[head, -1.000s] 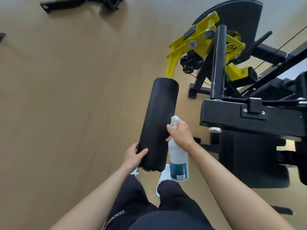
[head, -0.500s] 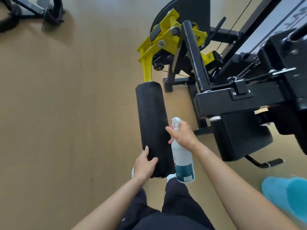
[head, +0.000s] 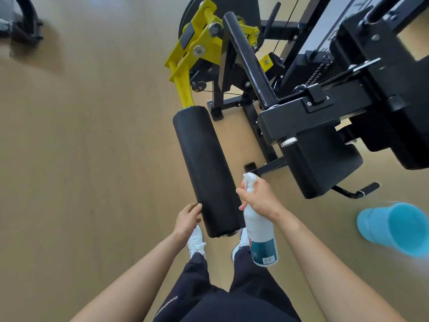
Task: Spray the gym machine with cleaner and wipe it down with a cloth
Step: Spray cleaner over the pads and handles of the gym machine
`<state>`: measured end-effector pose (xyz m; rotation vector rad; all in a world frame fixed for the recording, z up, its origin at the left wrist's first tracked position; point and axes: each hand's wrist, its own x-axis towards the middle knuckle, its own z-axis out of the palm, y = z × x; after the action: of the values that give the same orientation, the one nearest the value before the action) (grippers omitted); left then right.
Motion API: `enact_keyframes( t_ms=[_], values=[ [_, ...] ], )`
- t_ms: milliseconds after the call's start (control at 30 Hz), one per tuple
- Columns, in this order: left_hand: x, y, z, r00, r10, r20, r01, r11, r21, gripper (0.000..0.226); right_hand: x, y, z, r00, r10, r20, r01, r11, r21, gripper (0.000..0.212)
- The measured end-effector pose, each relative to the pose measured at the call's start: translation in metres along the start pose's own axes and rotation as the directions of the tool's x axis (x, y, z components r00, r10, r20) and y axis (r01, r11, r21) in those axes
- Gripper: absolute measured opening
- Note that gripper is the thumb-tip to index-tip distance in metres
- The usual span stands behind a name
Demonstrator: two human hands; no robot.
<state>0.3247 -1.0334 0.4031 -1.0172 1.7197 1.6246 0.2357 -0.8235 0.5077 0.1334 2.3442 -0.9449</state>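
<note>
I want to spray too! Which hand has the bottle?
The right hand grips the white plastic spray bottle; the left hand holds nothing.

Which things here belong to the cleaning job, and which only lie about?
For the job: white plastic spray bottle, gripped by right hand; black cylindrical foam pad, left hand against it.
Lying about: blue plastic cup; black equipment, top left.

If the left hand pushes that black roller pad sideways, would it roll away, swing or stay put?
Probably swings, not rolls: the roller pad is mounted on the yellow lever arm, which looks pivoted. Its matte padded cover likely gives slightly and isn't slippery.
</note>
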Motion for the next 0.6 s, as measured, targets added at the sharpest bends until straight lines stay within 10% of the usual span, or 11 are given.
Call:
enact_keyframes(
  t_ms=[600],
  values=[
    [-0.018, -0.001, 0.016, 0.998, 0.064, -0.008, -0.065, 0.994, -0.087, 0.054, 0.019, -0.01, -0.007, 0.997, -0.075, 0.022, 0.076, 0.997, -0.025, 0.022]
  ],
)
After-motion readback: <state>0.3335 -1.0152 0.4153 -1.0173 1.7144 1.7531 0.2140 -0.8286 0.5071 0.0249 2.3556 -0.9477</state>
